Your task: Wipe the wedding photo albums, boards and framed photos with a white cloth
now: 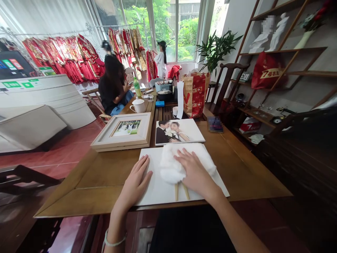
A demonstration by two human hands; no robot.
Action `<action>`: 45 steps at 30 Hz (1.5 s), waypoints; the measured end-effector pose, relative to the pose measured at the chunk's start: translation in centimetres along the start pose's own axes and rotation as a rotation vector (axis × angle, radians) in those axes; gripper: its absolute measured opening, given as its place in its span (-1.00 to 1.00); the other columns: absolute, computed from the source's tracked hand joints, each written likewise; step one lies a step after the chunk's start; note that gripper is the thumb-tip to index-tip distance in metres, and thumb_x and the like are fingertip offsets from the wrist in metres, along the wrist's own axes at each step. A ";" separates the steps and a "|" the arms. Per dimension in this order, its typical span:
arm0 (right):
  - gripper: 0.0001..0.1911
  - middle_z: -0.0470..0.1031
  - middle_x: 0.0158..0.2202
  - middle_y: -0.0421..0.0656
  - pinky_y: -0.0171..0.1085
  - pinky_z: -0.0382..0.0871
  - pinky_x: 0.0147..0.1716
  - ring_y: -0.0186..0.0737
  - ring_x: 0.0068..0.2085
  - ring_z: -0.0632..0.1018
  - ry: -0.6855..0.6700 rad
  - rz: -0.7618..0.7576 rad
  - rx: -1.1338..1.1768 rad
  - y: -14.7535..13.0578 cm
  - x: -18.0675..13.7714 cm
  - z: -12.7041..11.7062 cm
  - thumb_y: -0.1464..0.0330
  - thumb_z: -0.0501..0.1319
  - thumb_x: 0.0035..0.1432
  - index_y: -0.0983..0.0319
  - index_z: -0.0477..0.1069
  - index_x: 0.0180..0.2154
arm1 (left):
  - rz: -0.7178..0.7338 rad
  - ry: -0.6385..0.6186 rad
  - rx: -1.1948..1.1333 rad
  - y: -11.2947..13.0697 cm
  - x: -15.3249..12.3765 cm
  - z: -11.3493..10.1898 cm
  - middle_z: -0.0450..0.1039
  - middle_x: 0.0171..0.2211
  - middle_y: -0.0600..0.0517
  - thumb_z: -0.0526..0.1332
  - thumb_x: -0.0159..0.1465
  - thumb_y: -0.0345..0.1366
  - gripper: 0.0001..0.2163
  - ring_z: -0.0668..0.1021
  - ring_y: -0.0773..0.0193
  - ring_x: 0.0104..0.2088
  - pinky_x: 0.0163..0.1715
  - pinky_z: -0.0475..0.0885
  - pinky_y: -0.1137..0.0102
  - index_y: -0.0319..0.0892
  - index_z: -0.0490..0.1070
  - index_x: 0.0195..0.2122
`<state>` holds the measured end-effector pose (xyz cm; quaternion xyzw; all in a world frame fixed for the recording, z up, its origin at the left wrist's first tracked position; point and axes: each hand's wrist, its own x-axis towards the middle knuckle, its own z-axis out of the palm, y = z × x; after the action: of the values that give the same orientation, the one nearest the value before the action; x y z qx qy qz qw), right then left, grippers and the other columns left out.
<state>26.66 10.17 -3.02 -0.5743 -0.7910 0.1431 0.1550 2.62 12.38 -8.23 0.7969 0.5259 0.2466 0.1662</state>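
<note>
A white board (151,165) lies flat at the front edge of the wooden table. My left hand (135,181) rests open on its left side, fingers together and stretched out. Under my right hand (193,170) is a fluffy white cloth (170,172); the hand lies flat on it with fingers spread. Two pale tapered ends (176,192) stick out from beneath the cloth toward me; the rest of them is hidden. Just beyond the board lies a wedding photo print (195,131). Left of it sits a framed picture (121,144) with a pale wooden frame.
Farther back stand a lidded white mug (138,105), a green-capped bottle (137,87) and a patterned paper bag (195,95). A small dark card (215,124) lies at right. A person in black (112,80) sits at the table's left; another stands by the clothes racks.
</note>
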 end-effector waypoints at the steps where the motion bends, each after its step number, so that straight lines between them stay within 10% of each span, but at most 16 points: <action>1: -0.17 0.11 0.34 0.00 0.10 -0.14 0.31 0.01 0.37 0.00 -0.019 -0.039 0.010 -0.5 -1.3 0.2 0.61 0.12 -0.20 0.33 0.25 0.21 | 0.000 0.002 0.000 0.0 0.0 0.0 0.08 0.35 -0.09 -0.01 0.38 -0.13 -0.51 0.12 0.06 0.36 0.31 0.10 0.07 -0.14 0.14 0.30; 9: -0.11 0.10 0.34 -0.21 0.10 -0.13 0.33 -0.09 0.37 0.02 -0.132 -0.211 0.100 1.3 -10.1 -0.7 0.62 0.04 -0.24 0.16 0.25 0.22 | 0.001 -0.033 0.003 0.3 0.0 -0.1 0.04 0.37 -0.08 -0.03 0.38 -0.11 -0.49 0.08 0.07 0.37 0.32 0.05 0.09 -0.17 0.12 0.32; 19: -0.41 0.20 0.29 0.09 0.25 -0.12 0.26 0.13 0.35 0.07 -0.026 0.079 -0.013 0.0 2.4 -1.2 0.57 0.06 0.02 0.40 0.34 0.13 | -0.026 -0.049 -0.002 0.0 0.1 -0.2 0.02 0.37 -0.10 -0.05 0.38 -0.09 -0.45 0.06 0.09 0.38 0.33 0.03 0.09 -0.26 0.10 0.32; 31: -0.32 0.15 0.33 -0.12 0.07 -0.33 0.33 -0.04 0.37 -0.01 -0.179 -0.235 0.119 -1.9 -7.9 0.6 0.42 0.15 -0.07 0.21 0.30 0.17 | -0.030 0.032 -0.087 -0.6 0.0 0.2 0.11 0.34 -0.06 -0.08 0.39 -0.21 -0.54 0.14 0.15 0.36 0.33 0.05 0.14 -0.20 0.22 0.27; 35: -0.30 0.25 0.28 -0.10 0.16 -0.22 0.31 -0.02 0.34 0.10 -0.056 -0.016 -0.009 0.0 -4.0 -0.8 0.58 0.07 -0.16 0.23 0.37 0.11 | -0.038 0.024 -0.075 -0.4 0.1 0.1 0.11 0.34 -0.06 -0.08 0.39 -0.22 -0.54 0.14 0.13 0.35 0.33 0.06 0.12 -0.21 0.23 0.27; 40: -0.45 0.20 0.30 0.03 0.33 -0.09 0.22 0.11 0.35 0.06 -0.097 -0.113 -0.057 0.2 3.3 -1.1 0.57 0.09 -0.07 0.31 0.41 0.03 | -0.045 0.044 -0.108 -0.3 0.1 0.1 0.15 0.33 -0.07 -0.06 0.38 -0.22 -0.55 0.16 0.15 0.35 0.33 0.05 0.18 -0.21 0.26 0.25; 45: -0.40 0.16 0.32 0.03 0.29 -0.25 0.27 0.06 0.37 0.01 -0.148 -0.272 -0.055 -2.2 1.4 0.1 0.56 0.15 -0.12 0.31 0.38 0.05 | -0.092 0.097 -0.207 -0.1 -0.1 0.0 0.14 0.33 -0.07 -0.09 0.39 -0.18 -0.54 0.20 0.18 0.33 0.31 0.09 0.20 -0.21 0.24 0.25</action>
<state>24.36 10.81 -2.08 -0.4539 -0.8743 0.1410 0.0985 2.54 12.33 -8.27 0.7375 0.5412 0.3301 0.2329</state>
